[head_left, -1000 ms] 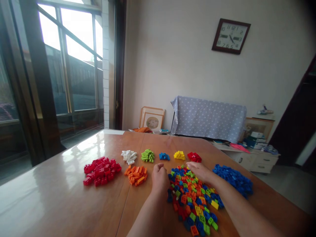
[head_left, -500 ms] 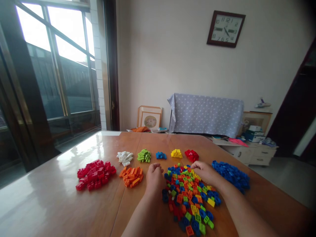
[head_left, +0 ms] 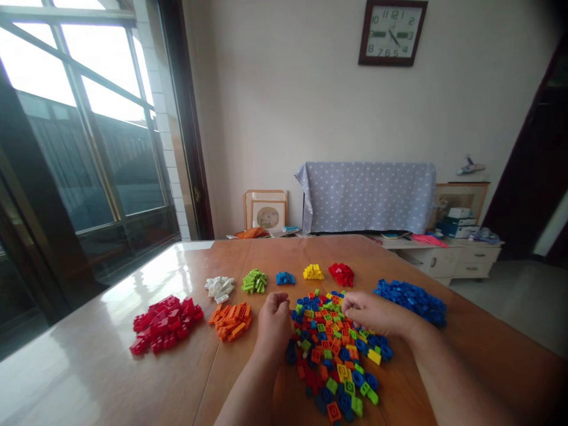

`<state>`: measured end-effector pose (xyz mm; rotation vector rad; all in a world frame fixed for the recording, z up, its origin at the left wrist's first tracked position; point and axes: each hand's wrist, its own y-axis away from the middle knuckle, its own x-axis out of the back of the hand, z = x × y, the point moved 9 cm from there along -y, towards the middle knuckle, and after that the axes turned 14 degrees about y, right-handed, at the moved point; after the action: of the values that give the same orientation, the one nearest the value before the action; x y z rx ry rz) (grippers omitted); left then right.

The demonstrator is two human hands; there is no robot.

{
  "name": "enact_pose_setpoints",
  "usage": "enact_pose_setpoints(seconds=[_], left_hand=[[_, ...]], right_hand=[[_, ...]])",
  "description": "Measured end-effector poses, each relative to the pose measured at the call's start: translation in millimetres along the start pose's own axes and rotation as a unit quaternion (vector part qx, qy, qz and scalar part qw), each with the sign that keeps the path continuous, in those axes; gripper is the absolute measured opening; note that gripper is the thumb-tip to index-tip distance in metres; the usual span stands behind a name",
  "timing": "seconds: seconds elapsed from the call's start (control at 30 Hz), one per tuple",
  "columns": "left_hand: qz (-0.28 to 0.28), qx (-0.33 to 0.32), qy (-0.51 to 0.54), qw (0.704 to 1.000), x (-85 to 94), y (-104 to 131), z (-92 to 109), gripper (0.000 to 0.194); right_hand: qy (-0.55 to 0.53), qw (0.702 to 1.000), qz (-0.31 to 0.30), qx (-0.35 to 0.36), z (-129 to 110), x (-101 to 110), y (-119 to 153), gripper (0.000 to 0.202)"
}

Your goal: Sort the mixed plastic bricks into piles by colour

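Observation:
A mixed pile of small coloured bricks (head_left: 332, 349) lies on the wooden table in front of me. At its left edge is my left hand (head_left: 274, 319), its fingers curled in together; whatever they hold, if anything, is hidden. My right hand (head_left: 368, 310) reaches over the upper right part of the pile with fingers bent down and pressed together, their tips partly hidden. Beyond my hands sit small heaps of blue bricks (head_left: 285, 278), yellow bricks (head_left: 313, 272) and red bricks (head_left: 341, 274).
On the left are orange bricks (head_left: 231, 320), white bricks (head_left: 219, 288), green bricks (head_left: 254, 281) and a large red heap (head_left: 166, 324). A large blue heap (head_left: 410, 302) lies on the right. Behind the table (head_left: 168, 390) stand a cloth-covered object (head_left: 366, 198) and a white cabinet (head_left: 470, 260).
The camera view has tilted and shifted slightly. My right hand has turned a little and its fingers point down more over the pile. My left hand stays beside the pile.

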<state>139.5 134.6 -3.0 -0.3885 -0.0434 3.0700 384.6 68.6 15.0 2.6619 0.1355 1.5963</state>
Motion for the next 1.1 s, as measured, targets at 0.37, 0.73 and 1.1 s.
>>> enact_pose_setpoints(seconds=[0.37,0.73,1.1], left_hand=[[-0.116,-0.078,-0.158,0.977,-22.6,4,-3,0.020],[-0.198,-0.178,-0.298,0.917,-44.1,28,14,0.036],[-0.204,-0.173,-0.342,0.901,-44.3,26,4,0.042]], right_hand=[[-0.050,0.996,-0.018,-0.073,15,15,14,0.010],[-0.095,0.992,-0.071,-0.049,0,-7,6,0.010],[-0.010,0.992,0.066,-0.105,39,29,4,0.015]])
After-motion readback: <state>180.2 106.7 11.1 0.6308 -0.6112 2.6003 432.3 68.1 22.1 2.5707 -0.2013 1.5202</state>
